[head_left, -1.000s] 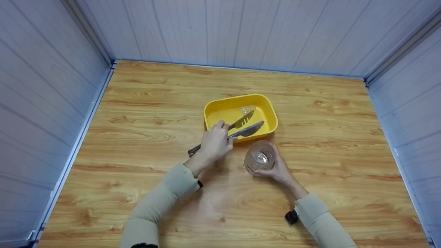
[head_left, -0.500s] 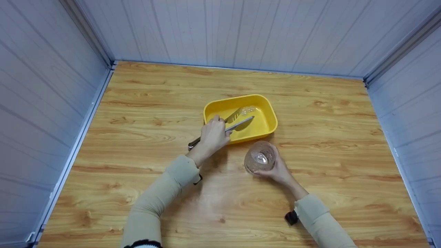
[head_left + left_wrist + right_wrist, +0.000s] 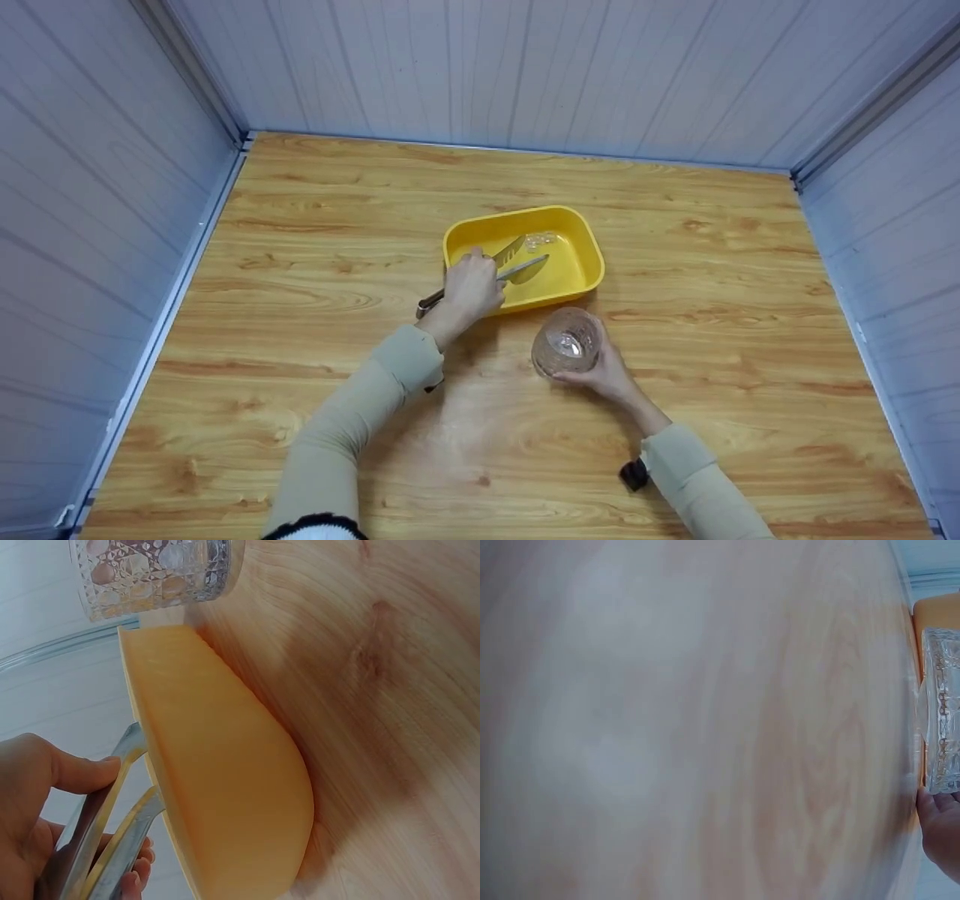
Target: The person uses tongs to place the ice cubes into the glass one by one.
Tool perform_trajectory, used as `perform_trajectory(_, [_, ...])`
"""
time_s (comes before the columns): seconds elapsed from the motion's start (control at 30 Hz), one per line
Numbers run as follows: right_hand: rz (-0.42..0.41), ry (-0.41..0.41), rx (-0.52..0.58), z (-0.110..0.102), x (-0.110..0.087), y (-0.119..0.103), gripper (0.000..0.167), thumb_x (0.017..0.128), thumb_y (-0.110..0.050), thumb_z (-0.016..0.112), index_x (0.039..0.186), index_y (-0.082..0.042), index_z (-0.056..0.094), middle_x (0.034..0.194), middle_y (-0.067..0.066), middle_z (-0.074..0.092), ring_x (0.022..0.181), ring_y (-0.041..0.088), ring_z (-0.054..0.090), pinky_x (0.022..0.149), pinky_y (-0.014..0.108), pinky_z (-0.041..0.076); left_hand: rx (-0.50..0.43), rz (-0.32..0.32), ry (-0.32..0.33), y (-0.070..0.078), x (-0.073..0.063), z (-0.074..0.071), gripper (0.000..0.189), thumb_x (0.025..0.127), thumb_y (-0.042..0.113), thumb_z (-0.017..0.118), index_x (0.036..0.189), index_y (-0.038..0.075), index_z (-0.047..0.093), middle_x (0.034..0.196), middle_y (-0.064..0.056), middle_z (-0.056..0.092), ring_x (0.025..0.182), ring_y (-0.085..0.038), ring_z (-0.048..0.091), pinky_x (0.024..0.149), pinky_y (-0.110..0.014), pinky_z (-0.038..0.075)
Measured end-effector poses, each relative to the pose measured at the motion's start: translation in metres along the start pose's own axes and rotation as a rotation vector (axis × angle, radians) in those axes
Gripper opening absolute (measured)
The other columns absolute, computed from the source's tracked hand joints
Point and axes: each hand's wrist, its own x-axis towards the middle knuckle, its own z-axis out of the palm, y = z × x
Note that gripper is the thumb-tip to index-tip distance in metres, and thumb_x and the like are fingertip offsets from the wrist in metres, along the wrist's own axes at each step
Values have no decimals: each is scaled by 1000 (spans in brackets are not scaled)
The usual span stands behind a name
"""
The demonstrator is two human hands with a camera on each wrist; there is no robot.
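In the head view my left hand [image 3: 472,287] grips metal serving tongs [image 3: 525,267] over the near left rim of a yellow tray [image 3: 516,304]. The tong ends are apart, down inside the tray, close to several small clear pieces that look like ice cubes [image 3: 538,241]. The left wrist view has thumb and fingers around the tong arms [image 3: 129,840]; the tray wall hides the tips. My right hand [image 3: 607,371] holds a clear patterned drinking glass [image 3: 555,345] from its right side, near the tray. Only the edge of that glass [image 3: 943,712] shows in the right wrist view.
A wood-grain tabletop [image 3: 337,225] lies under everything. Pale panel walls stand at the back [image 3: 480,75], left [image 3: 97,225] and right [image 3: 900,247]. The tray's raised rim stands between the glass and the clear pieces.
My left hand has moved slightly up and the tongs have dropped lower into the tray, their ends shifting left. The right hand and the glass stay put.
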Motion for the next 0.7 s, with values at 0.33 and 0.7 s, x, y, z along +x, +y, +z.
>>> perform_trajectory(0.33, [-19,1,-47,-1,-1,1,96,55,-4,83,132,5,25,126,25,41,117,36,37,99,43,25,34,-13,-49,6,12,6,28,77,28,62,89,3,67,88,-12,56,73,-25,56,56,-40,48])
perform_trajectory(0.7, [-22,4,-36,-1,0,1,97,54,-3,82,132,5,25,127,24,40,118,35,36,99,44,24,60,-21,-104,8,24,11,31,78,28,58,93,2,65,96,-14,56,75,-23,56,57,-39,48])
